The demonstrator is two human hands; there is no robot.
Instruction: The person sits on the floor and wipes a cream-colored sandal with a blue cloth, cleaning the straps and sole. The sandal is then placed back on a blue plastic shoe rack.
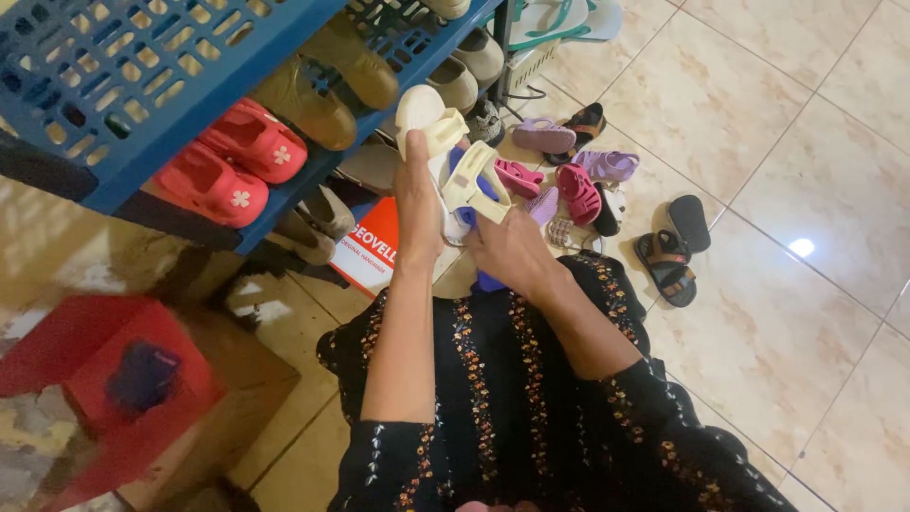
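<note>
Both my hands are up in front of the blue rack (142, 142), holding cream sandals. My left hand (419, 204) has its fingers wrapped round one cream sandal (424, 116), toe pointing up, just beside the shelf edge. My right hand (507, 248) is closed on a second cream sandal (471, 185) with blue lining; the two sandals touch. So two cream ones in hand, held above my lap. On the rack: two red clogs (237, 161) with white flowers side by side, two brown shoes (332, 81) next to them, two beige shoes (469, 66) further along, more pairs on the lower shelf half hidden by the shelf above. On the tiled floor (758, 142) past my hands there is a heap of small shoes: two purple sandals (573, 150), two pink ones (555, 185), two black sandals (675, 248) lying apart from the heap. My hands and the cream pair hide part of the heap, so exact count there I cannot tell. Orange box (374, 248) under the rack, red stool (114, 379) at my left.
</note>
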